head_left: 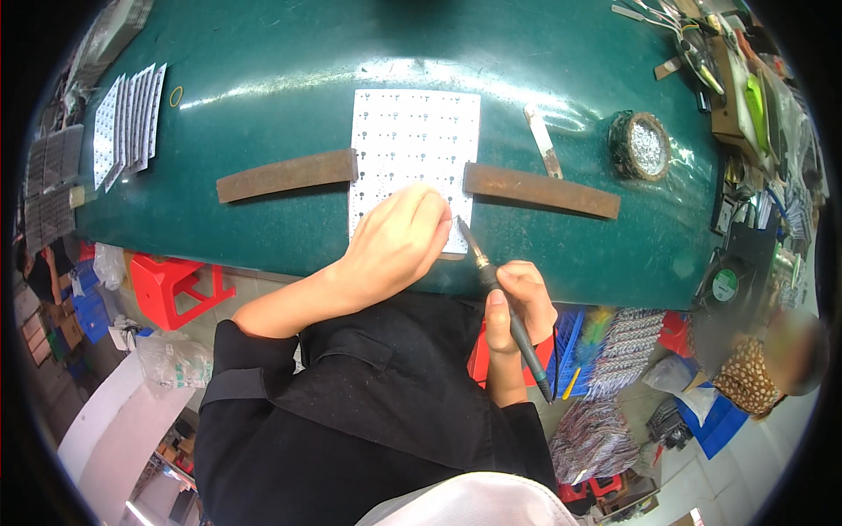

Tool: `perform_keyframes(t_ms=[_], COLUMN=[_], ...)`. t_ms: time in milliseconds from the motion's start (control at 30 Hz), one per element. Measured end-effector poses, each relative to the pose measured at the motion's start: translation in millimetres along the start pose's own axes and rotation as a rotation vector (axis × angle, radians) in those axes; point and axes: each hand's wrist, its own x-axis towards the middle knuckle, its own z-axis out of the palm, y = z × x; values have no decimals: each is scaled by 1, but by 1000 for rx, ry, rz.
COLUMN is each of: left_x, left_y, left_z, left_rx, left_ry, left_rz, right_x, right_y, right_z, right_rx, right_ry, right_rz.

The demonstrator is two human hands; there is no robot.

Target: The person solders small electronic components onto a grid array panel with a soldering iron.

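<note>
A white circuit board (416, 131) with rows of small dark marks lies on the green table before me. My left hand (399, 232) is over its lower part, fingers pinched together at the right side. What they pinch is too small to make out. My right hand (519, 307) grips a soldering iron (487, 272) like a pen. Its tip is by the board's lower right area, just beside my left fingertips. Two brown bars flank the board: the left bar (288, 175) meets its left edge, the right bar (542, 190) its right edge.
Several white boards (130, 123) stand in a row at the far left, near a yellow rubber band (176, 96). To the right are a metal strip (542, 142) and a round tin (647, 146) of silvery material. Tools and boxes crowd the right edge. A red stool (180, 289) stands below left.
</note>
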Motion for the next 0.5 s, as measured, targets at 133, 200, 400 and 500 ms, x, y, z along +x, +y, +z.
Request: perform_keyframes(t_ms=[133,200,400,500], left_x=[0,-1,-8,-15], left_y=[1,0,2,4], left_z=[-1,-1,-7,-3], left_rx=[26,25,-66,-107], left_ry=[37,32,3,-37], left_rz=[77,86,46,-12], right_x=[-3,-4,-11,-14], right_y=[-2,-2,-7,-9], right_z=[0,0,-5,-6], right_rx=[-2,3,4,11], right_ry=[-12,-11,17,14], right_rz=[-5,-21,-47,-42])
